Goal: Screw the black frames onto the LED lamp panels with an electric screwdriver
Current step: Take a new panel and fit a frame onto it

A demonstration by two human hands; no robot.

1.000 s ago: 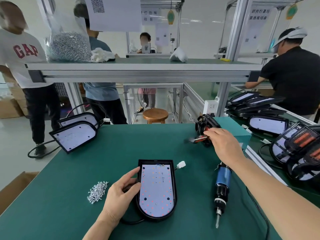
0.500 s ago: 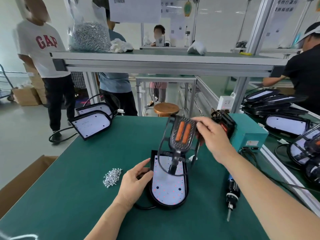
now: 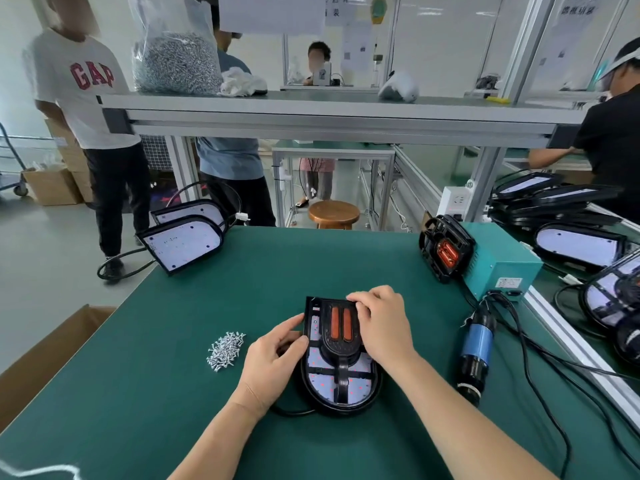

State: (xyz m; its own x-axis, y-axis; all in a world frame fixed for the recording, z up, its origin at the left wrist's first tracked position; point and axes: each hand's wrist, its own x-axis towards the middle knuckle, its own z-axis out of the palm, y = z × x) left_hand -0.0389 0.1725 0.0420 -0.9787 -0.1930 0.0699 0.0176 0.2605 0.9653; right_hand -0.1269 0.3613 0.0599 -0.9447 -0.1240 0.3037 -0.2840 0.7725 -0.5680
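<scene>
While most of the writing is too small or blurred to read, one brand is plain: red "GAP" across a white T-shirt (image 3: pixel 90 76) on a bystander at far left. Paper signs hang overhead with characters I cannot make out, and the label (image 3: pixel 509 282) on the teal box (image 3: pixel 498 258) is also illegible.

Counts on the green counter (image 3: pixel 173 375):
- one LED lamp panel (image 3: pixel 358 384) lying flat near the front
- one black frame (image 3: pixel 341 346) laid on top of it (two orange strips in its middle)
- one loose pile of screws (image 3: pixel 225 349) just left of the panel
- one electric screwdriver (image 3: pixel 476 344) lying to the right, cable attached
- one teal box at the right edge, with a spare frame (image 3: pixel 445 249) leaning upright against it
- two more lamp panels (image 3: pixel 183 245) propped at the far left corner

One clear bag of screws (image 3: pixel 176 60) sits on the upper shelf (image 3: pixel 311 105). Four other people and one wooden stool (image 3: pixel 333 213) are in view.

On the left hand (image 3: pixel 273 358), thumb and forefinger pinch the panel's left edge. On the right hand (image 3: pixel 381 323), bent fingers hold the frame's far right corner. The neighbouring bench at right carries stacked panels, number unclear.
</scene>
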